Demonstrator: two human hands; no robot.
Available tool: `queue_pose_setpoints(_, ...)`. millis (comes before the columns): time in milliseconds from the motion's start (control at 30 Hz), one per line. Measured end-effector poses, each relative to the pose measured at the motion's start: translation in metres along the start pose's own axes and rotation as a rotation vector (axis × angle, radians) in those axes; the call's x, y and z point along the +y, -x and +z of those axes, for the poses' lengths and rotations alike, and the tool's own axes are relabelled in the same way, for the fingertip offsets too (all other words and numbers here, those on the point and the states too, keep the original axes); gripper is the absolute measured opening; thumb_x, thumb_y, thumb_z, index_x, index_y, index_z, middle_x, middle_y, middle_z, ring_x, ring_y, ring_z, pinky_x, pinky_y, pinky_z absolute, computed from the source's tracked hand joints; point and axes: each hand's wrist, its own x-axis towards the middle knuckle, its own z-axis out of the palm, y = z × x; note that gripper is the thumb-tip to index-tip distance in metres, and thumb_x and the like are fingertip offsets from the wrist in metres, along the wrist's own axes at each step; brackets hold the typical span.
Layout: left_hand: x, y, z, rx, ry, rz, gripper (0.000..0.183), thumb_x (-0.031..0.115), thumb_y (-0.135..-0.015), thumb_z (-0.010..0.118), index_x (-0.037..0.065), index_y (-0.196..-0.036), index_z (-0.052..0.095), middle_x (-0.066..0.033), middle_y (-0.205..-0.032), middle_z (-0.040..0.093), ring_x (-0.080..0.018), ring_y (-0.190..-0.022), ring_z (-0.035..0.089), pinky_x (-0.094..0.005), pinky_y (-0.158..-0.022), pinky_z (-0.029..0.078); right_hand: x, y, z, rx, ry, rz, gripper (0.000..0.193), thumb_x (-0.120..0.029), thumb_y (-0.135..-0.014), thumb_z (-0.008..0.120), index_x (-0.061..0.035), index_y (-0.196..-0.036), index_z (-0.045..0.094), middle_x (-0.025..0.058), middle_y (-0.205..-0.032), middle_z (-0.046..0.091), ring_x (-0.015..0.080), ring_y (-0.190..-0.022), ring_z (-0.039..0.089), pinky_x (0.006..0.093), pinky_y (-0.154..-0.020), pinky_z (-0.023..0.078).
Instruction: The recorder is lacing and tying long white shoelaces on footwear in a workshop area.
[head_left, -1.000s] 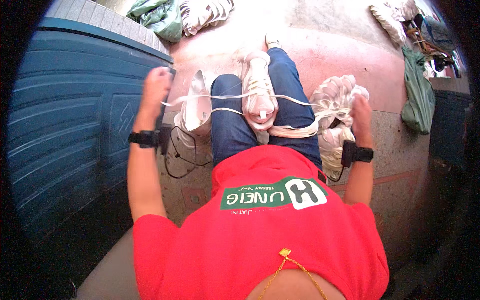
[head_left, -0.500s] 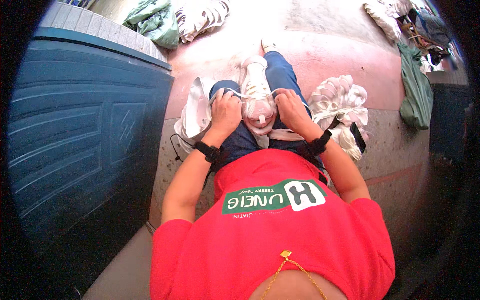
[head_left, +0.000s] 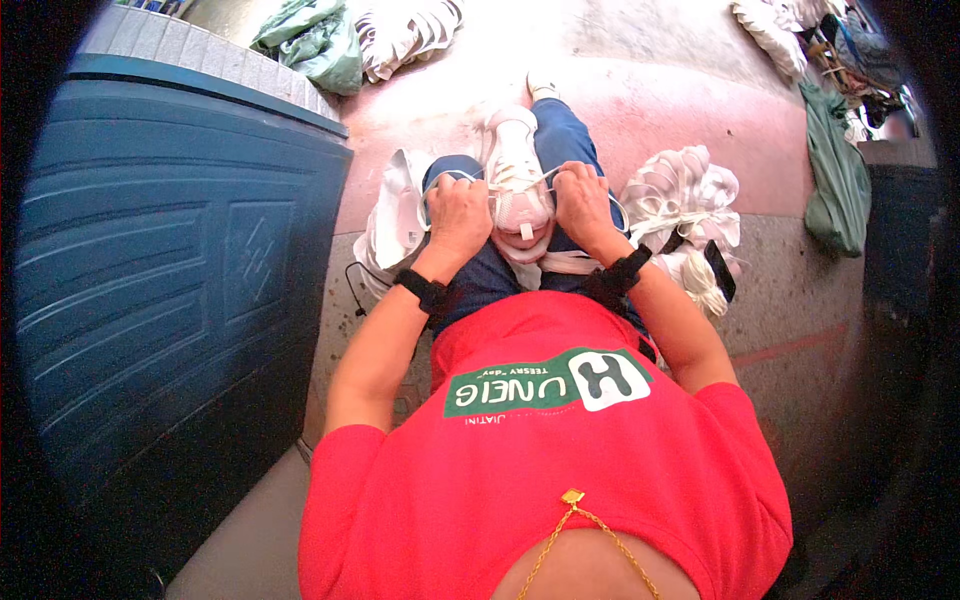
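A pale pink and white sneaker (head_left: 516, 170) rests on my lap between my thighs, its toe pointing away from me and its heel tab toward me. White laces cross its front and run out to both sides. My left hand (head_left: 461, 212), at the shoe's left side, is closed on a white shoelace (head_left: 452, 174) beside the opening. On the other side my right hand (head_left: 584, 205) pinches the opposite lace end, which stretches from the eyelets to my fingers. Both hands sit at about the same height, near the top of the lacing. Fingertips are partly hidden behind the knuckles.
White shoe uppers (head_left: 395, 220) lie beside my left leg. A bundle of pale pink uppers (head_left: 685, 200) is at my right. A blue panelled door (head_left: 180, 220) stands close on the left. Green sacks (head_left: 838, 190) lie at far right and far left.
Both hands have shifted slightly away from me, up along the shoe. My right hand has risen, and the laces now cross closer over the shoe's middle.
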Motion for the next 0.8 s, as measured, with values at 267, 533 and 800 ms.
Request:
queue_pose_setpoints(267, 0.010, -0.015, -0.004, 0.101, -0.030, 0.105, 0.011, 0.012, -0.070, 0.048, 0.005, -0.065, 0.055, -0.0126, -0.065, 0.057, -0.0301, -0.072, 0.052, -0.0427, -0.063, 0.041, 0.012, -0.007, -0.012, -0.076, -0.011, -0.083, 0.014, -0.013, -0.068, 0.051, -0.0063, -0.078, 0.058, 0.0074, -0.090, 0.053, 0.0251, -0.086, 0.047, 0.0387, -0.069, 0.035)
queue_pose_setpoints(533, 0.010, -0.003, 0.002, -0.031, -0.083, -0.017, 0.015, 0.014, -0.071, 0.049, 0.003, -0.067, 0.058, -0.0150, -0.071, 0.058, -0.0332, -0.082, 0.050, -0.0472, -0.066, 0.038, 0.007, 0.002, 0.006, -0.106, 0.085, -0.104, 0.018, -0.013, -0.065, 0.053, -0.0066, -0.082, 0.056, 0.0078, -0.087, 0.050, 0.0242, -0.085, 0.046, 0.0379, -0.065, 0.034)
queue_pose_setpoints(800, 0.017, -0.016, -0.001, -0.165, -0.054, -0.029, 0.014, 0.013, -0.070, 0.050, 0.003, -0.068, 0.059, -0.0137, -0.074, 0.060, -0.0303, -0.080, 0.052, -0.0429, -0.063, 0.039, 0.003, -0.005, -0.016, -0.189, 0.039, -0.085, 0.011, -0.016, -0.070, 0.054, -0.0132, -0.079, 0.058, 0.0025, -0.087, 0.054, 0.0209, -0.084, 0.048, 0.0366, -0.068, 0.034)
